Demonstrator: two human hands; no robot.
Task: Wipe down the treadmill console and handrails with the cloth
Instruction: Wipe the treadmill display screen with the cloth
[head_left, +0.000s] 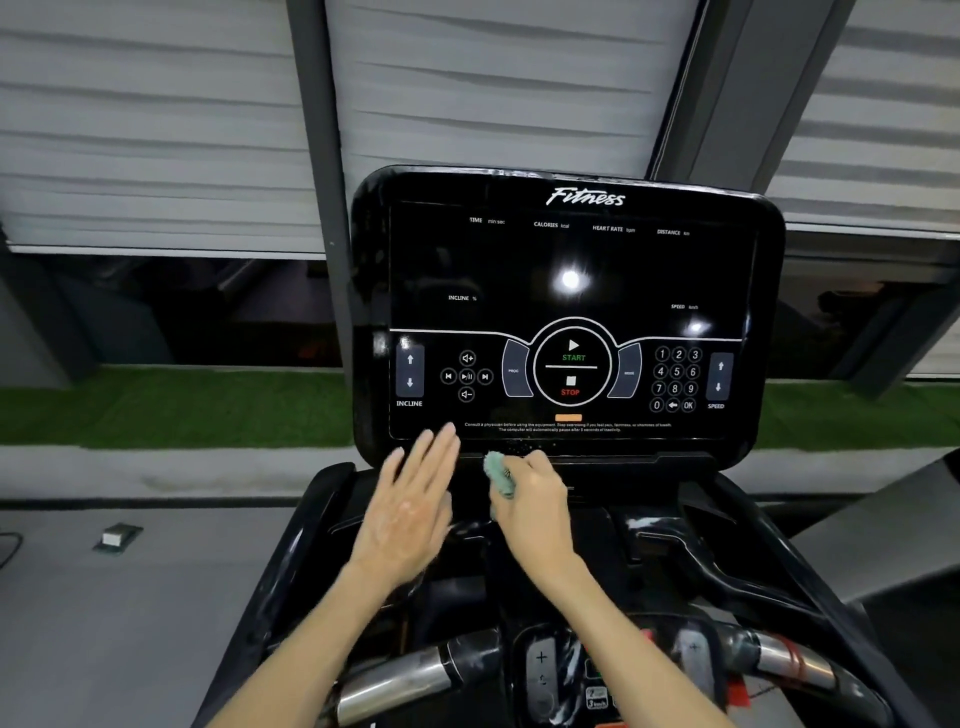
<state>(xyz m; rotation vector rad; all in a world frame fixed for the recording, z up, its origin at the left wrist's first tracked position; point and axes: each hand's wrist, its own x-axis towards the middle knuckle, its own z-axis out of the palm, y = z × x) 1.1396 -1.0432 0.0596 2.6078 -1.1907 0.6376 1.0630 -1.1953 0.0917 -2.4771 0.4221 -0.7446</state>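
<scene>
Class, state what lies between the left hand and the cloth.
Head view: nothing but a bare strip of black console separates the left hand from the cloth gripped by the right hand.

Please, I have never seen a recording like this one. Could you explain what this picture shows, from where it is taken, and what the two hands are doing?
There is one picture, taken by a camera worn on a person's head. It looks forward and down, so both arms reach in from the bottom. The big black panel is the treadmill console. Its screen is dark, with START and STOP buttons and number keys printed on it. Near the bottom edge of the picture are the handrails with metal grips. The right hand grips a small, bunched-up green cloth at the console's lower edge. The left hand is open beside it, with straight fingers. I cannot tell whether it touches the console. Behind the console hang window blinds.
</scene>
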